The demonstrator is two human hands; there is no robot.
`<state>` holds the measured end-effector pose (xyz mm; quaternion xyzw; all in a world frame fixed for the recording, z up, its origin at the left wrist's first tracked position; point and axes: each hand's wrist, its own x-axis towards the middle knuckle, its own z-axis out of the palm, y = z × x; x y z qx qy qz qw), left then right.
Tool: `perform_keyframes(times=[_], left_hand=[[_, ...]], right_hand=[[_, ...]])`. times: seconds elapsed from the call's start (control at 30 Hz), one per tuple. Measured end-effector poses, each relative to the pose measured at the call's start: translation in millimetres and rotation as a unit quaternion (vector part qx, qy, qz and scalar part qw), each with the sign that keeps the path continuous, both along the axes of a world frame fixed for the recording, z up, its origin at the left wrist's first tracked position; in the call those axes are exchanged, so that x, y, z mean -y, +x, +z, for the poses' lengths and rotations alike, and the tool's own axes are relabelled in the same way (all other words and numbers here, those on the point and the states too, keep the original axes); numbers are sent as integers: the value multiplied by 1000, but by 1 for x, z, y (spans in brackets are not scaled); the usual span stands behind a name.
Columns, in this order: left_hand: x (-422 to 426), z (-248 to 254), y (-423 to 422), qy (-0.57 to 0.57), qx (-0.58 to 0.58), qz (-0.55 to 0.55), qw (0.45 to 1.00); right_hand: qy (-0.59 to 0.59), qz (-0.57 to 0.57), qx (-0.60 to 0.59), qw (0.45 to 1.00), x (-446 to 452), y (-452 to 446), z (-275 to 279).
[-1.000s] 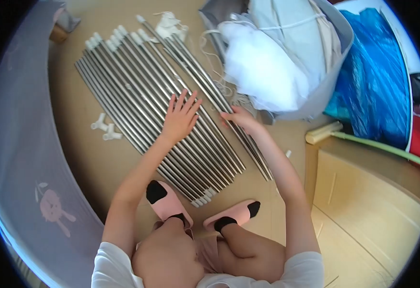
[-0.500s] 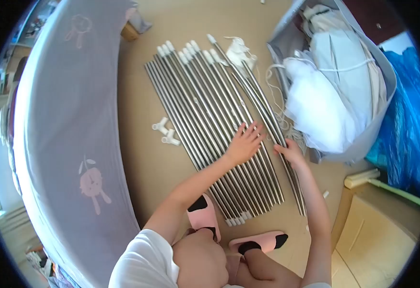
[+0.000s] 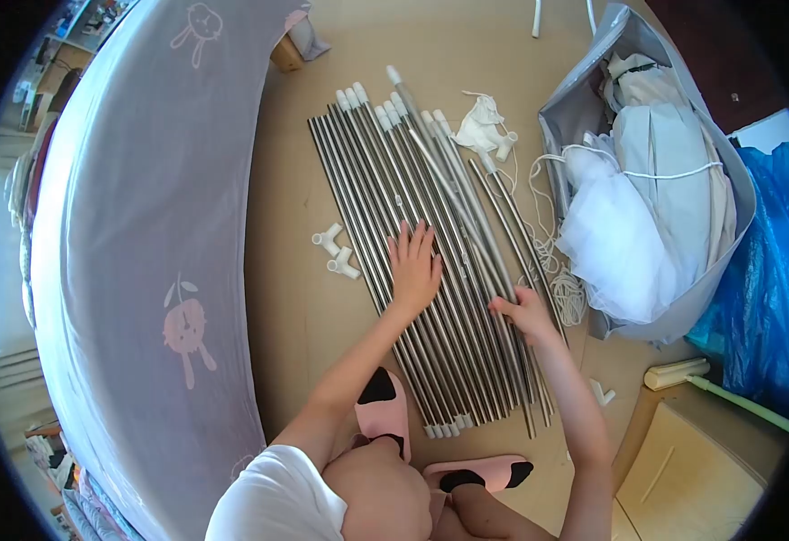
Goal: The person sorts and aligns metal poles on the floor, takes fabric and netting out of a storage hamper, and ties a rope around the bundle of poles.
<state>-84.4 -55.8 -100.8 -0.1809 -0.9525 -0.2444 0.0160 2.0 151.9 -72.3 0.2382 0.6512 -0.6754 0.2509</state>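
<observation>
A row of long metal poles (image 3: 385, 261), several with white plastic ends, lies side by side on the floor. My left hand (image 3: 415, 272) rests flat across the middle of the row, fingers stretched out. At the row's right side, my right hand (image 3: 530, 316) is closed around metal poles (image 3: 494, 261), thumb on their left; how many it grips I cannot tell. Two more poles (image 3: 513, 216) lie just beyond that hand, slightly apart from the row. Left of the row sit two white plastic connectors (image 3: 342, 263).
A grey fabric bin (image 3: 561, 117) with white netting (image 3: 615, 239) and folded cloth stands at right. White cord (image 3: 568, 298) lies beside it. A bed side with grey cover (image 3: 178, 225) runs along the left. A cardboard box (image 3: 683, 478) and green-handled tool (image 3: 742, 403) are lower right.
My right hand has moved left and slightly nearer to me, bringing poles against the row. My left hand has slid left over the row. The camera view has shifted slightly.
</observation>
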Motion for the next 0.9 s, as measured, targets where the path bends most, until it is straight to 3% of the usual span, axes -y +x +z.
perform_keyframes(times=[0.13, 0.27, 0.57, 0.63, 0.73, 0.9], left_hand=[[18, -2, -9, -52, -35, -76, 995], [15, 7, -15, -84, -63, -81, 991], [6, -6, -13, -16, -22, -63, 998], [8, -6, -14, -1, -13, -61, 998], [10, -7, -15, 40, 23, -55, 997], [8, -2, -11, 13, -15, -52, 998]], right_hand=[[-5, -24, 22, 999, 33, -16, 3], [21, 6, 34, 999, 40, -27, 1], [-2, 41, 49, 998, 38, -27, -19], [51, 28, 26, 998, 43, -28, -14], [13, -8, 4, 1000, 45, -27, -21], [31, 8, -26, 999, 50, -34, -32]])
